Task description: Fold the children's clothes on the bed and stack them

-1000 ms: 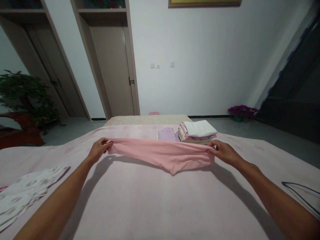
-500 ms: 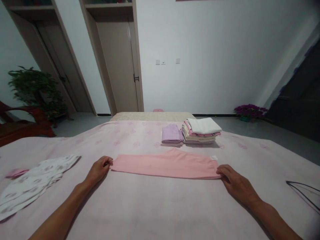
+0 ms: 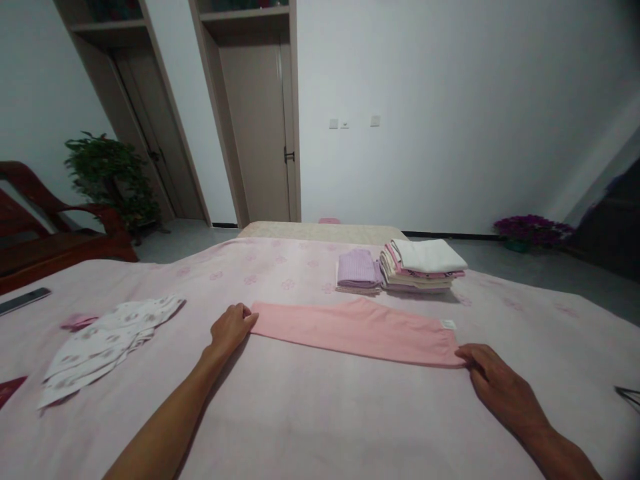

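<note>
Pink trousers (image 3: 350,331), folded lengthwise with one leg over the other, lie flat across the bed in front of me. My left hand (image 3: 233,327) pinches the leg-hem end at the left. At the other end, my right hand (image 3: 493,375) grips the lower corner of the waistband, close to a small white label (image 3: 448,325). Just beyond the trousers sit a folded lilac garment (image 3: 357,269) and, touching its right side, a taller stack of folded clothes (image 3: 423,267) topped with a white one.
To the left lies a white patterned garment (image 3: 113,347) beside a small pink cloth (image 3: 80,322). A phone (image 3: 24,301) and a red object (image 3: 10,390) are near the left edge. A black hanger (image 3: 629,395) shows at far right. Pink bedding (image 3: 320,427) covers the surface.
The view has turned a little to the left, bringing the phone and red object into sight. My left hand has flattened somewhat at the hem; both hands stay at the trousers' ends.
</note>
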Available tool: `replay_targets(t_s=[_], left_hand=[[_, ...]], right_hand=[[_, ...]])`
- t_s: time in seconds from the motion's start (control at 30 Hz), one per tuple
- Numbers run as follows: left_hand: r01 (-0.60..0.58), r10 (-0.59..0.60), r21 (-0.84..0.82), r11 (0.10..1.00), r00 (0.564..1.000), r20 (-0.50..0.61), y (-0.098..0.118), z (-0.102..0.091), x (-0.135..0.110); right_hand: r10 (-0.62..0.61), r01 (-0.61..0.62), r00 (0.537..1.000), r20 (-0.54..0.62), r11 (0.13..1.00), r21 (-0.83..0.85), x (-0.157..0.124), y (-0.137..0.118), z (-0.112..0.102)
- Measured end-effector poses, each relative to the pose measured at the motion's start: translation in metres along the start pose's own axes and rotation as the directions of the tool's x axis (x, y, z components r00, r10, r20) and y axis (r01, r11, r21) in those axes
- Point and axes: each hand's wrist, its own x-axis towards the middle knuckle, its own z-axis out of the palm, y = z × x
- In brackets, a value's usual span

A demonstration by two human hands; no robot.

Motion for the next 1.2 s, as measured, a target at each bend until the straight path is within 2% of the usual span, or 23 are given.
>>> replay_targets(t_s=[0.13,0.33,0.63,0.87,1.03,1.2], left_hand=[[0.027,-0.028,0.047,0.999,0.999,0.021,0.007,-0.002,0.006],[-0.032,0.035,0.107,0.994,0.999,-0.026,0.014,-0.006,0.0],[-0.012,0.016,0.109,0.994,0.999,-0.032,0.011,-0.002,0.009],[-0.055,0.067,0.096,0.994,0.99,-0.121,0.026,-0.007,0.001],[-0.058,0.061,0.025,0.998,0.989,-0.135,0.016,-0.002,0.006],[-0.085,0.087,0.028,0.996,0.992,-0.093,0.002,0.006,0.014]], right_hand=[[0.021,-0.021,1.0,-0.009,1.0,0.012,0.0,-0.001,-0.002],[0.032,-0.032,0.999,-0.008,0.999,0.017,-0.001,-0.002,-0.003],[0.056,-0.056,0.998,0.002,0.998,0.023,-0.001,0.0,-0.002],[0.059,-0.059,0.998,-0.002,0.998,0.026,-0.001,-0.001,-0.003],[0.062,-0.062,0.998,0.001,0.998,0.008,-0.001,-0.001,-0.002],[0.048,-0.049,0.999,0.005,0.999,0.011,-0.002,-0.003,-0.002]])
